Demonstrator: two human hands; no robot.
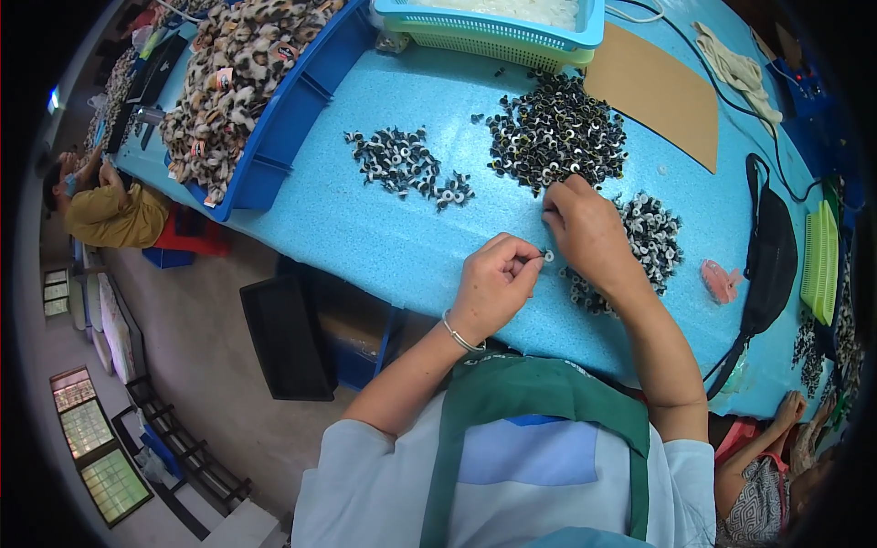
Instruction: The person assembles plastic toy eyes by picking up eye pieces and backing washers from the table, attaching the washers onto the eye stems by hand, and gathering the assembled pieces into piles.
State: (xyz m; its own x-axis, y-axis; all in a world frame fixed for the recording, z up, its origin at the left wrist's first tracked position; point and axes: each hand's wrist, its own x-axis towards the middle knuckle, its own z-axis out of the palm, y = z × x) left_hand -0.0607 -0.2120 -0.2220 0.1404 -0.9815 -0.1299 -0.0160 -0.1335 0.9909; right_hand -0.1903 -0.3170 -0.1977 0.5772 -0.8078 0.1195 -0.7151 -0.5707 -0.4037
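Between thumb and fingers, my left hand pinches a small ring-shaped plastic piece, pale with a dark part. My right hand is bent over the table with its fingers curled together; whatever its fingertips hold is hidden. Just beyond it lies a large heap of small black plastic pieces with yellow and white bits. A heap of black-and-white pieces is partly covered by my right hand and forearm. Farther left is a smaller, looser group of black-and-white pieces.
A blue bin of spotted plush items stands at the left. Blue and green baskets, brown cardboard and a glove lie at the back. A black pouch with straps is at right. Other people sit nearby.
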